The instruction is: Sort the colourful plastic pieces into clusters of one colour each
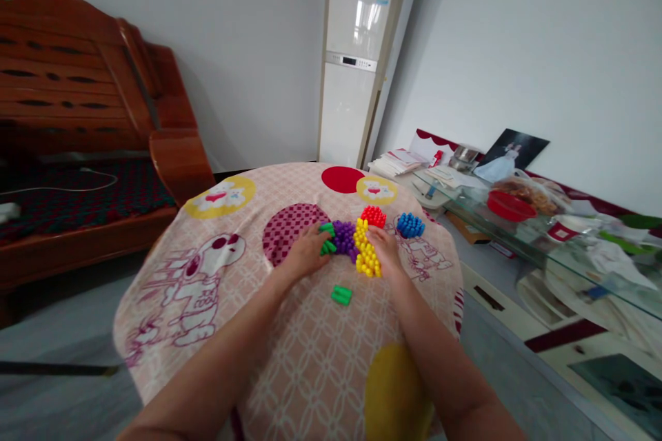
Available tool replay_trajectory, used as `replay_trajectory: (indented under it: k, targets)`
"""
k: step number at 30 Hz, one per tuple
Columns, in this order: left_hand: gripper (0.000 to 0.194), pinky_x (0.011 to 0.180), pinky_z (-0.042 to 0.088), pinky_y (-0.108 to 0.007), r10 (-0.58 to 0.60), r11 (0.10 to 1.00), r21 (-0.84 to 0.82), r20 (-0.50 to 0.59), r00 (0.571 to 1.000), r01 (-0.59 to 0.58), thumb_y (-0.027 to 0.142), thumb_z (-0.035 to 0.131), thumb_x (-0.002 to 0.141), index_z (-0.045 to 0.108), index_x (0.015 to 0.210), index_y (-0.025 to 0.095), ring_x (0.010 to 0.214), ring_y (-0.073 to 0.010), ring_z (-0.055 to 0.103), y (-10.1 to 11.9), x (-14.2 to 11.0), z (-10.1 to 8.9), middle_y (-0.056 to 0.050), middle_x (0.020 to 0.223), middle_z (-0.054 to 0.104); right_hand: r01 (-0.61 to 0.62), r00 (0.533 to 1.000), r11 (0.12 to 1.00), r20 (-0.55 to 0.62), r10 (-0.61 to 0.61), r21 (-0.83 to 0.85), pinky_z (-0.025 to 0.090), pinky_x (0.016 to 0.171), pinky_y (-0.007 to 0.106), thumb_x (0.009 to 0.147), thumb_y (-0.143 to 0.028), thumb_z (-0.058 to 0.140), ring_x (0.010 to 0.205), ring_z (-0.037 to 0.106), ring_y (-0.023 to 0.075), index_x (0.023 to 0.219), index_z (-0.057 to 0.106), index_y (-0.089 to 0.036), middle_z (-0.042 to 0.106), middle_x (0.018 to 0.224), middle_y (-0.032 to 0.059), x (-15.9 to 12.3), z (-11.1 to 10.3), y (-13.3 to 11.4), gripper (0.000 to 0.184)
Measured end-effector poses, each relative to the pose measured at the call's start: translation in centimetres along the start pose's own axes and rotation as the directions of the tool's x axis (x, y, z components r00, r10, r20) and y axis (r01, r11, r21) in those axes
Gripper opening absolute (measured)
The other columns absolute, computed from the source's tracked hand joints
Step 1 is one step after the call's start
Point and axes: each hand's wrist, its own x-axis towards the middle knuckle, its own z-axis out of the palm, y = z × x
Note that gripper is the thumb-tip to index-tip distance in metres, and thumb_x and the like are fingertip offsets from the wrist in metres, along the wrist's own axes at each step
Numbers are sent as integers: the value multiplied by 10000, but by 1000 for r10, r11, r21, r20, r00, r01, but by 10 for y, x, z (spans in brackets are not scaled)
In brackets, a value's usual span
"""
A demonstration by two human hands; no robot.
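Observation:
My left hand curls against green pieces at the left end of a row of small plastic pieces. Purple knobbly pieces are bunched in the middle, between both hands. At the right end, my right hand rests its bent fingers against yellow bead-like pieces. A red bunch lies just behind the yellow ones, and a blue bunch stands apart to the right. Nearer me lies a separate pair of green pieces. My fingers partly hide the pieces they touch.
A patterned cloth covers the round table. On the right stands a glass-topped cabinet with papers, a red bowl and a photo. A wooden bench is at left, a tall white appliance behind.

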Motion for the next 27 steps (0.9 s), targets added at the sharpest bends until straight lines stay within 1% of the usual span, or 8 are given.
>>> replay_trajectory:
  k: [5,9,12,15,19,22,25,27]
  targets:
    - [469,1096,441,-415,-297,948,-162,-148,943,273,267,604,838,603,1298,170,1268,-292,580,-63,5,-15,-138,1349,636,-36,969,992,248,4,123,507,1015,421,711,-419,743,1162,653,262,1044,745,-204,730,1200,83,-7,73,-19,397]
    - [473,1097,439,-401,-540,826,-339,-247,804,451,332,529,918,575,1348,142,1262,-275,593,-84,3,-23,-152,1351,639,-22,876,975,475,-87,220,470,1076,409,736,-446,754,1254,599,255,1140,733,-226,687,1293,68,-21,109,-29,460]
    - [541,1053,479,-379,-660,723,-495,-287,694,482,369,564,902,541,1391,137,1245,-273,607,-95,-1,-26,-173,1405,593,-35,757,976,644,-116,217,533,994,414,749,-486,747,1181,643,265,1164,729,-240,700,1266,64,-29,110,-35,483]
    - [555,970,535,-366,-728,641,-578,-248,639,505,361,603,878,542,1390,155,1139,-262,671,-102,-3,-26,-166,1385,609,62,767,980,619,-168,189,569,911,422,755,-516,729,1095,677,279,1152,733,-220,721,1211,87,-20,83,-40,496]
    - [566,977,527,-415,-770,617,-502,-225,598,606,338,653,840,564,1361,137,1100,-289,688,-102,-4,-28,-176,1306,661,358,932,931,77,-353,-63,523,963,431,782,-527,646,1082,668,282,1103,740,-160,725,1175,135,21,-1,-34,496]
    - [562,977,524,-397,-783,601,-491,-206,586,631,325,642,842,560,1362,127,1116,-282,684,-99,-4,-29,-185,1329,646,317,812,848,-340,-474,-425,466,1019,473,771,-524,583,1109,639,311,1105,731,-122,717,1180,172,59,-77,-17,543]
    - [550,980,522,-374,-773,611,-489,-199,602,622,310,641,835,568,1346,119,1123,-265,681,-96,-4,-29,-177,1288,672,116,768,812,-466,-438,-573,464,1002,484,763,-515,533,1095,642,335,1081,731,-99,722,1146,203,88,-129,5,560]
    - [517,992,516,-376,-751,639,-475,-214,625,605,298,640,830,590,1314,125,1127,-258,679,-94,-4,-28,-158,1252,696,53,800,773,-436,-412,-632,494,941,494,769,-518,509,1026,665,346,1051,737,-89,738,1071,210,102,-139,17,562]
